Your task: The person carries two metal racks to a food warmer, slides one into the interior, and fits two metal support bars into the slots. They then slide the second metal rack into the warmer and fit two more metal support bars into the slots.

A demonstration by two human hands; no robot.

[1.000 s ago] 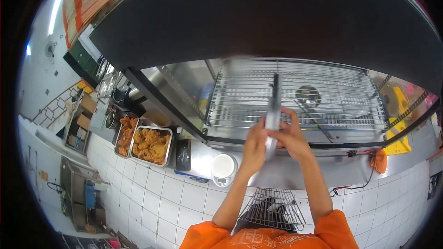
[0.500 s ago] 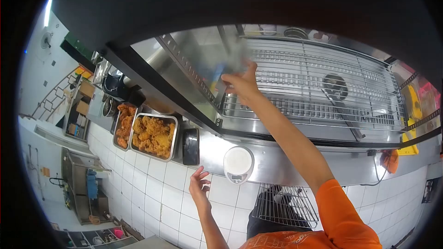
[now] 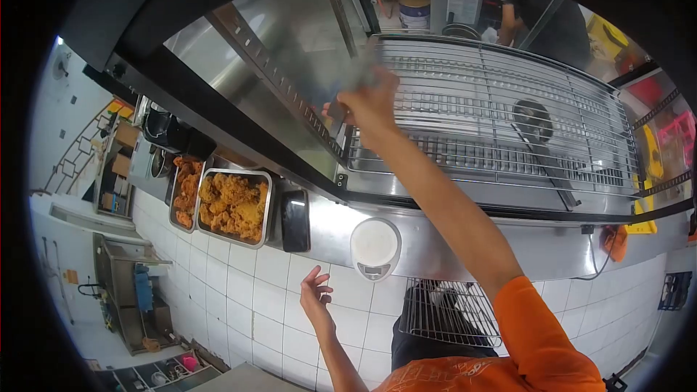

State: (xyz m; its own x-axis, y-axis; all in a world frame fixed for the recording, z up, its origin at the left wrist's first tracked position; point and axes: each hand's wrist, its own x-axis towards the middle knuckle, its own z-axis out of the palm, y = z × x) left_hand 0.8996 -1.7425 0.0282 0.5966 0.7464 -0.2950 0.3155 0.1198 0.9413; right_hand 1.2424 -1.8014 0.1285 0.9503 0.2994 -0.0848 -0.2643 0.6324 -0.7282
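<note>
My right hand (image 3: 370,105) reaches inside the glass-sided cabinet, at its left end, with its fingers closed round a greyish cloth (image 3: 363,72) that is blurred by motion. The cloth is against or close to the left glass panel (image 3: 305,51). Beside and under this hand lies a wire rack (image 3: 465,109). My left hand (image 3: 316,292) hangs over the floor below the counter, fingers apart and slightly curled, holding nothing. Above it on the counter are a white digital scale (image 3: 375,245) and a black tray (image 3: 295,221).
Metal trays of fried chicken (image 3: 232,207) stand left of the black tray. Black tongs (image 3: 544,167) lie inside the cabinet at the right. A loose wire rack (image 3: 454,312) is near my body. Beyond the glass, another person's arm (image 3: 508,22) shows.
My right hand has shifted slightly left and up along the glass with the cloth. The view has tilted, showing more behind the cabinet. My left hand stays nearly where it was.
</note>
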